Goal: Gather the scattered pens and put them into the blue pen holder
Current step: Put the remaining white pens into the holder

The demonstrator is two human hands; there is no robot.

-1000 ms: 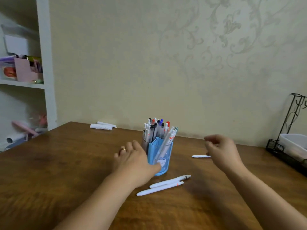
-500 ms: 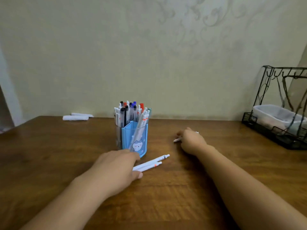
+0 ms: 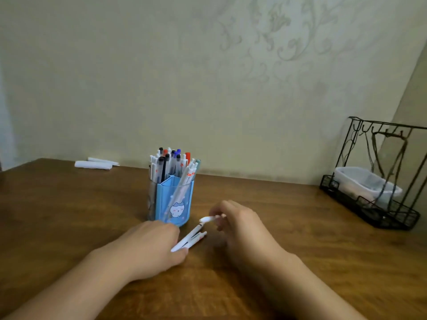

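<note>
White pens: 2 (image 3: pixel 190 239) lie on the wooden table (image 3: pixel 69 215) under the left hand's (image 3: pixel 150 248) curled fingers, before the blue pen holder (image 3: pixel 172 199). The right hand (image 3: pixel 240 225) pinches what seems another, blurred pen (image 3: pixel 209 218).

The pen holder (image 3: pixel 171 199) stands on the table (image 3: pixel 57 215) with many pens (image 3: pixel 172 161) upright in it. Just in front of it and to its right lie two pens (image 3: pixel 189 239) side by side under the left hand (image 3: pixel 152 245), while the right hand (image 3: pixel 238 225), further right, pinches another pen (image 3: pixel 209 219) above the tabletop. Behind the holder to its left, two rolls (image 3: pixel 94 163) lie near the wall, and far to its right a wire rack (image 3: pixel 379 181) stands with a tub (image 3: pixel 360 183) in it.
</note>
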